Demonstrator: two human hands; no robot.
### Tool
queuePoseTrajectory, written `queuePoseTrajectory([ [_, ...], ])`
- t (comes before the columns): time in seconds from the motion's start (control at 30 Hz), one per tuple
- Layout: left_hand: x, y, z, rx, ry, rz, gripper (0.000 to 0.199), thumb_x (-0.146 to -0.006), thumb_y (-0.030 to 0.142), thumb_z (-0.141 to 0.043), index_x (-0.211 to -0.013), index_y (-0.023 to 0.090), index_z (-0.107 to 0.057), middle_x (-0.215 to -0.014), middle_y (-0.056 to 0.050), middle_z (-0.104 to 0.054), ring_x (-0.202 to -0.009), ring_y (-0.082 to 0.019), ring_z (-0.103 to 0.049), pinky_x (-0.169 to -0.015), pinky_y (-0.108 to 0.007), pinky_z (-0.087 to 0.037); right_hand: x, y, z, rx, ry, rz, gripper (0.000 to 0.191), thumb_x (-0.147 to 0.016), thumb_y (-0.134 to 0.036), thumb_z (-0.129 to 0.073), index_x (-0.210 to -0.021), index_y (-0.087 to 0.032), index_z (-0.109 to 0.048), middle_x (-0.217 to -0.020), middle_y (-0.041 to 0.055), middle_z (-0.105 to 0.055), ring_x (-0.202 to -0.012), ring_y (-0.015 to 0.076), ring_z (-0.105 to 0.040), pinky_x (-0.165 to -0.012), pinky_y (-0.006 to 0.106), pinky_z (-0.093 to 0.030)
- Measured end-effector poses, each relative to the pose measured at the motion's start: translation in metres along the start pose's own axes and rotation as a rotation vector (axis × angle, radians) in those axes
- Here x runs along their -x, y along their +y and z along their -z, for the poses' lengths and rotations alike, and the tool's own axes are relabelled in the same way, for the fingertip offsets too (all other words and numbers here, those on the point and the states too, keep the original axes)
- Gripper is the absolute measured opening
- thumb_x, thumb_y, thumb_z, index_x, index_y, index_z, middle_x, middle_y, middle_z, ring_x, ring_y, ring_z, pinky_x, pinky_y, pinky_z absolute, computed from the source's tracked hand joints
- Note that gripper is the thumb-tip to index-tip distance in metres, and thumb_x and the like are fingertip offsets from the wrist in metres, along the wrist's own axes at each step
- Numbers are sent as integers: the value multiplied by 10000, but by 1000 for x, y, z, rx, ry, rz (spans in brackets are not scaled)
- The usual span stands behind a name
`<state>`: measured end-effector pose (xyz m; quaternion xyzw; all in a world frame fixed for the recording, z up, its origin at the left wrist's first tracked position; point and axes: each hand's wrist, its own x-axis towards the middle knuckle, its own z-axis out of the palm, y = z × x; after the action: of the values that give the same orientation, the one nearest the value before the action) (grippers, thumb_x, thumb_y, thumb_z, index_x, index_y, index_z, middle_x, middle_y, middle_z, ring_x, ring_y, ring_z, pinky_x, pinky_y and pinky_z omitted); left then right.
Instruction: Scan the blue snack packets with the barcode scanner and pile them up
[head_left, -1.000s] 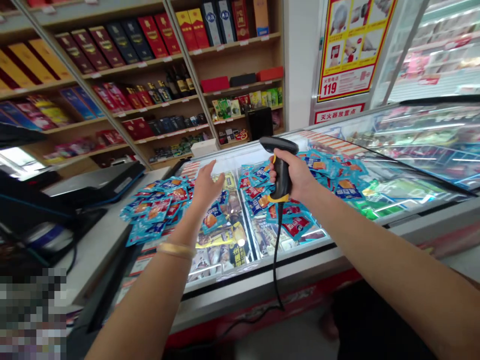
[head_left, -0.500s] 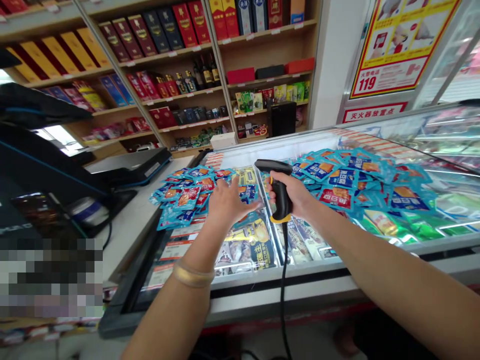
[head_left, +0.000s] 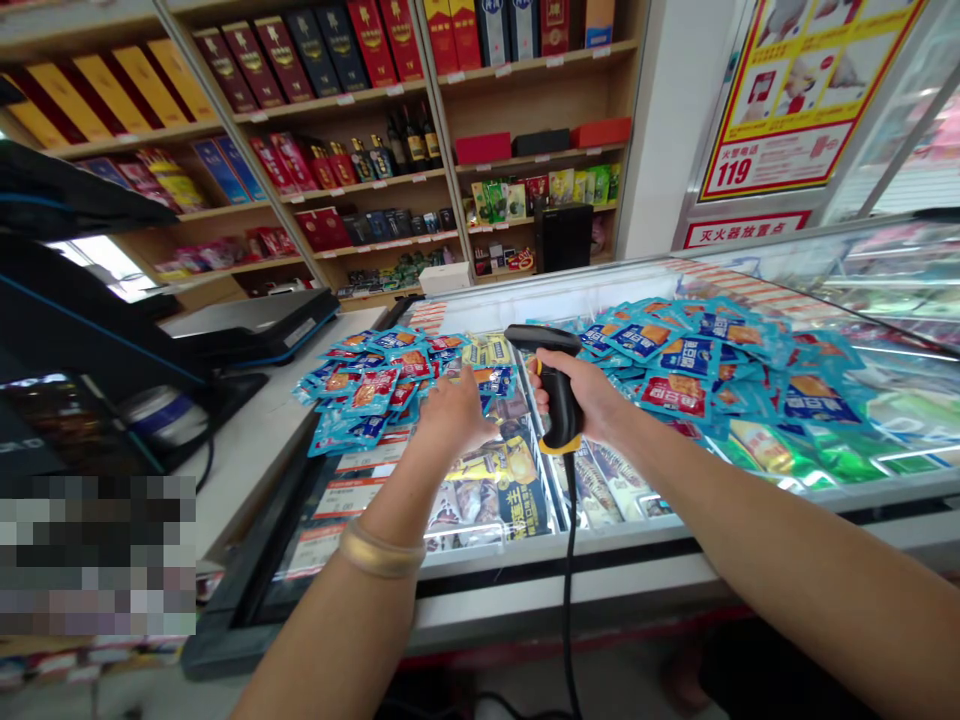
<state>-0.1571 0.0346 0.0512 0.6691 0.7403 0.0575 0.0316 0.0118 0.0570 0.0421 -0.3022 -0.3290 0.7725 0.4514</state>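
My right hand [head_left: 581, 392] is wrapped round the grip of a black and yellow barcode scanner [head_left: 561, 400], its head pointing left and its cord hanging down. My left hand [head_left: 456, 412] is at the right edge of a pile of small blue snack packets [head_left: 375, 385]. Its fingers reach forward, the thumb stands apart, and I see nothing held in it. Just beyond its fingertips lies a single snack packet [head_left: 495, 381]. A larger heap of similar packets [head_left: 682, 355] spreads to the right of the scanner.
The packets lie on the glass top of a chest freezer [head_left: 517, 545] with bagged food inside. On the left are a counter [head_left: 262, 420], a weighing scale [head_left: 255, 325] and a dark checkout machine [head_left: 67, 330]. Shelves [head_left: 360, 185] with boxes and bottles stand behind.
My left hand has shifted slightly down, and its thumb has come in closer to the fingers. The scanner in my right hand has moved slightly left and down.
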Motion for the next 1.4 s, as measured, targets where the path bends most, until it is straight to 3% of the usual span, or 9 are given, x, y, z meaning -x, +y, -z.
queuePoseTrajectory([
  [0.17, -8, -12, -1, 326, 145, -19, 922, -576, 232, -737, -1416, 183, -360, -1151, -193, -585, -1101, -362, -565, -913, -440, -447, 0, 1, 0, -16, -13, 14, 163, -832, -287, -622, -740, -163, -568, -575, -9, -522, -448, 89, -455, -415, 207, -414],
  [0.3, -14, -11, 0, 819, 267, 18, 850, -522, 166, -739, -1331, 227, -483, -1069, -102, -608, -987, -280, -611, -855, -379, -487, 1, 0, -2, -33, -8, 24, 168, -839, -293, -616, -743, -165, -565, -584, -11, -514, -450, 84, -443, -413, 203, -401],
  [0.37, -17, -9, 2, 1207, 219, 54, 674, -562, 190, -710, -1216, 238, -556, -979, -57, -627, -865, -222, -633, -763, -338, -515, 3, -2, -3, -42, -6, 16, 174, -849, -296, -599, -740, -164, -564, -593, -10, -513, -452, 82, -441, -410, 199, -395],
  [0.47, -21, -9, 5, 1786, -1, 44, 314, -670, 263, -588, -974, 189, -616, -850, -47, -649, -769, -189, -645, -701, -325, -537, 5, -3, -4, -61, -14, 12, 179, -850, -303, -592, -739, -164, -565, -607, -11, -514, -457, 79, -440, -411, 193, -393],
  [0.53, -24, -10, 6, 1997, -84, 39, 223, -712, 282, -519, -866, 155, -618, -838, -77, -671, -797, -200, -664, -729, -337, -549, 6, -4, -4, -67, -25, 17, 176, -836, -309, -608, -740, -167, -564, -611, -13, -516, -458, 78, -438, -414, 193, -395],
  [0.7, -30, -11, -2, 2021, -107, 119, 219, -765, 159, -500, -934, 106, -629, -887, -110, -709, -907, -233, -689, -813, -373, -554, 6, -3, -2, -40, -75, 35, 178, -837, -319, -599, -750, -167, -573, -601, -10, -522, -462, 84, -440, -425, 200, -406],
  [0.97, -29, -10, -2, 1958, 119, 104, 293, -921, 251, -502, -1203, 190, -551, -1016, -82, -716, -872, -208, -716, -786, -364, -571, 9, -5, -4, 77, -105, -69, 171, -856, -284, -577, -752, -148, -584, -596, -3, -531, -444, 83, -457, -410, 199, -403],
  [1.17, -30, -12, 0, 1940, 221, 92, 333, -921, 289, -539, -1240, 195, -525, -951, -65, -728, -805, -194, -719, -783, -370, -584, 8, -2, -2, 177, -146, -128, 169, -857, -278, -581, -755, -144, -580, -601, 4, -548, -439, 85, -471, -408, 201, -410],
  [1.4, -29, -9, 5, 1972, 273, 177, 264, -921, 237, -545, -1184, 210, -540, -754, 7, -699, -639, -137, -696, -608, -231, -569, 8, 1, 0, 217, -169, -152, 179, -857, -290, -590, -753, -145, -570, -606, 0, -549, -434, 80, -473, -405, 195, -408],
])
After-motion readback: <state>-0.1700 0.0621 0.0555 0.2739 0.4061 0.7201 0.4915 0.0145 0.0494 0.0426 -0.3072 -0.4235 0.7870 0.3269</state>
